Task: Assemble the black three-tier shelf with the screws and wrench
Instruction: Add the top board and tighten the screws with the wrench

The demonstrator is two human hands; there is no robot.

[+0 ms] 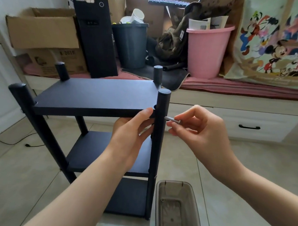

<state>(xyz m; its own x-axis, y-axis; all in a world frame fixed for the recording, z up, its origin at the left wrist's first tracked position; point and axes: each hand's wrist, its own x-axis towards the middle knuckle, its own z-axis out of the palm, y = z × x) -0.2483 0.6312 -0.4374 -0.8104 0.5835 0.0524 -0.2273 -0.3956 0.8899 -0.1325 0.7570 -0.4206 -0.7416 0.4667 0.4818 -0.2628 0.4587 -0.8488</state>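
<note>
Head view, items listed left to right:

- Near-left post [38, 124]: black, leaning in the wide lens, carrying the left ends of the boards.
- Black three-tier shelf [96, 95]: stands upright on the floor at centre, all three boards seated between four posts; judged near the end of assembly.
- Left hand [130, 134]: reaches under the top board's near-right corner, thumb laid on the board edge and fingers curled beneath, gripping it. Likely purpose: keeping the board level and lined up with the post hole while the fastener goes in.
- Near-right post [159, 131]: upright, receiving the fastener from its right side at top-board height. A screw head shows lower down at the middle tier.
- Screw [172, 120]: silver, horizontal, tip at or just inside the post.
- Right hand [195, 126]: pinches the screw head between thumb and fingertips, probably starting the thread by hand before any wrench.
- Grey plastic tray [175, 208]: on the floor, near right; contents unclear.
- Wrench: not seen.
</note>
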